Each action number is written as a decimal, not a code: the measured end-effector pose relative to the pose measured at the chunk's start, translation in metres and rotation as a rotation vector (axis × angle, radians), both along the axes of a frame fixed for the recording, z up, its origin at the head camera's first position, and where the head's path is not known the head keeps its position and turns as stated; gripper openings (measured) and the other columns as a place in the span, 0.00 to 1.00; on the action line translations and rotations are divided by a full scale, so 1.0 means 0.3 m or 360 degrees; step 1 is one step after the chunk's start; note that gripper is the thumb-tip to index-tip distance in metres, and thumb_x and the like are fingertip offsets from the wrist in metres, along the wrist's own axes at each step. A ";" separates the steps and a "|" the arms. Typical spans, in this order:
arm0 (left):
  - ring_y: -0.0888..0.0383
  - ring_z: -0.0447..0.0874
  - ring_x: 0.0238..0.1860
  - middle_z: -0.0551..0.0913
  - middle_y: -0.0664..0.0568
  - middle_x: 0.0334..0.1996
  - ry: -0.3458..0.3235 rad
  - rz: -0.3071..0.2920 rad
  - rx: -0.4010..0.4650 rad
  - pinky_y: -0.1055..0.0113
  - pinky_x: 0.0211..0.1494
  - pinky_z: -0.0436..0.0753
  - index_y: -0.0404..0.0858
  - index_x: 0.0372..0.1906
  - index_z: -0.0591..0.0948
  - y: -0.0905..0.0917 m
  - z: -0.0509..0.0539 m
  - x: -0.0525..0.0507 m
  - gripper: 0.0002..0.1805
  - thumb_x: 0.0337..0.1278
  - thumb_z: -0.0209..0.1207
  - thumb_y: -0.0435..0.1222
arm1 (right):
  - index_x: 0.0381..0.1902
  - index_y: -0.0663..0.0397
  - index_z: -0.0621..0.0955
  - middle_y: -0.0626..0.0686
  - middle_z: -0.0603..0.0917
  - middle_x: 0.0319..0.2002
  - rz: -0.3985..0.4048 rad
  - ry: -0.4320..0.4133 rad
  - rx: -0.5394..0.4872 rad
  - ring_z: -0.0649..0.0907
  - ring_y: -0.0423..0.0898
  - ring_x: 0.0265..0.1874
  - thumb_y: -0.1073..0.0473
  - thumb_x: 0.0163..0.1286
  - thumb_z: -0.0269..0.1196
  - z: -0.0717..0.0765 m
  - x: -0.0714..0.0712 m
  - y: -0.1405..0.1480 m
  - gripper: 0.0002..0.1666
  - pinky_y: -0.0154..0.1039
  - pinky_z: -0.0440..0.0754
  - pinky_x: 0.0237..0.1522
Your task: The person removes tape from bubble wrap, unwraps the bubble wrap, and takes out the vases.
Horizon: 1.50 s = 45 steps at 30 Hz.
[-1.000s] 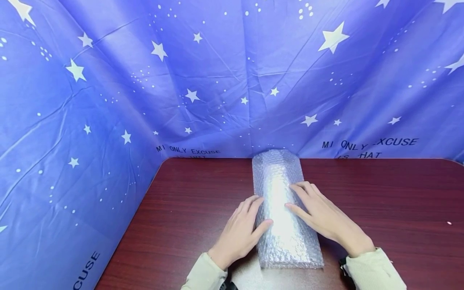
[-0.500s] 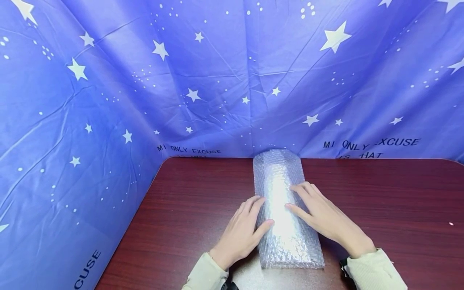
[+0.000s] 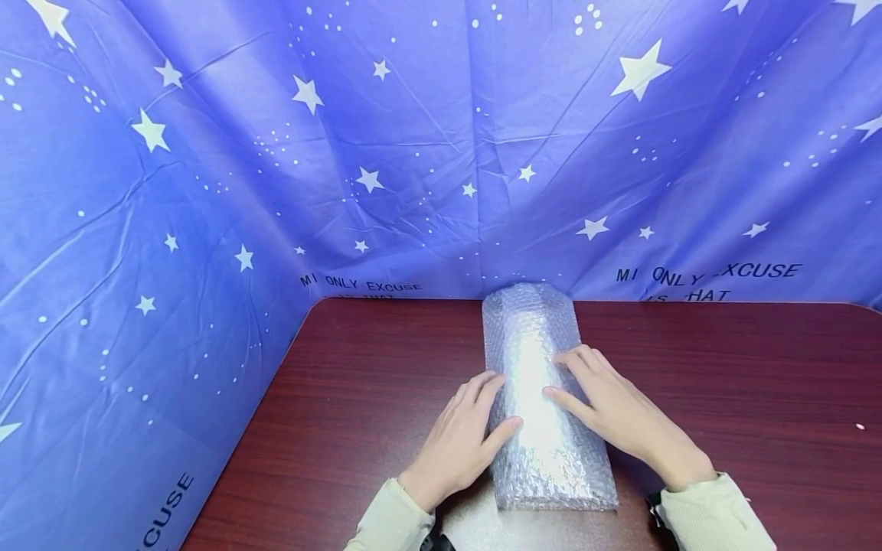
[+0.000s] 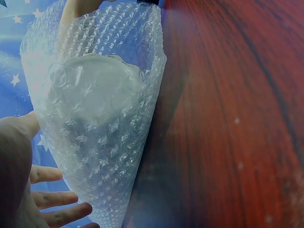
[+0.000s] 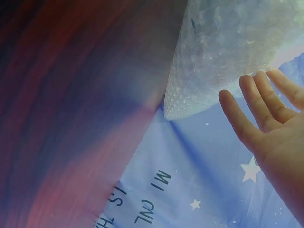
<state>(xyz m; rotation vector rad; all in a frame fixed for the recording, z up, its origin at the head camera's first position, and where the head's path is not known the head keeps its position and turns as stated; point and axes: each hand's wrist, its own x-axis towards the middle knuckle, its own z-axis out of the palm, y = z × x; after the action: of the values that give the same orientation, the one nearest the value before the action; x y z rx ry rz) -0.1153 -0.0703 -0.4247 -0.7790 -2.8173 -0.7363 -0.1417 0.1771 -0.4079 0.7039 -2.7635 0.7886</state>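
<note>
A long, rounded bundle in clear bubble wrap point(image 3: 537, 459) lies lengthwise on the table, its far end at the back edge. My left hand point(image 3: 460, 436) rests along its left side, thumb and fingertips touching the wrap. On the right side, my right hand point(image 3: 616, 409) lays its thumb and fingertips on the upper surface. Both hands have their fingers spread and fairly straight. The left wrist view looks into the near end of the bubble wrap point(image 4: 99, 142), where a pale round end shows through; what it belongs to cannot be told.
The dark red wooden table point(image 3: 358, 367) extends to both sides of the bundle. A blue curtain point(image 3: 413, 153) with white stars hangs behind and at the left, meeting the table's back edge. A tiny pale speck point(image 3: 859, 426) lies at the far right.
</note>
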 end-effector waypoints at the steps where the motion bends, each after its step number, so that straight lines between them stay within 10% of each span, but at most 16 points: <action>1: 0.52 0.69 0.68 0.67 0.49 0.71 0.0001 0.0000 -0.0003 0.54 0.70 0.72 0.44 0.74 0.63 0.000 0.000 0.000 0.36 0.74 0.37 0.62 | 0.57 0.54 0.75 0.49 0.75 0.52 0.0001 0.0009 0.0002 0.75 0.45 0.52 0.43 0.74 0.58 0.000 0.000 0.000 0.25 0.50 0.79 0.53; 45: 0.53 0.68 0.70 0.67 0.49 0.71 -0.0009 -0.0037 -0.0066 0.56 0.72 0.69 0.43 0.74 0.63 -0.017 0.013 -0.014 0.38 0.73 0.36 0.63 | 0.57 0.58 0.72 0.52 0.73 0.52 0.0106 0.0039 -0.0174 0.73 0.45 0.52 0.55 0.74 0.60 -0.005 0.005 -0.029 0.19 0.46 0.77 0.51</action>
<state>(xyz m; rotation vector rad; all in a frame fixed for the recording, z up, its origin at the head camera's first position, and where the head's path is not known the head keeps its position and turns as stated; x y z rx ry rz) -0.1196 -0.0754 -0.4209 -0.8192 -2.8415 -0.6866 -0.1401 0.1684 -0.4095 0.7820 -2.6641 0.9302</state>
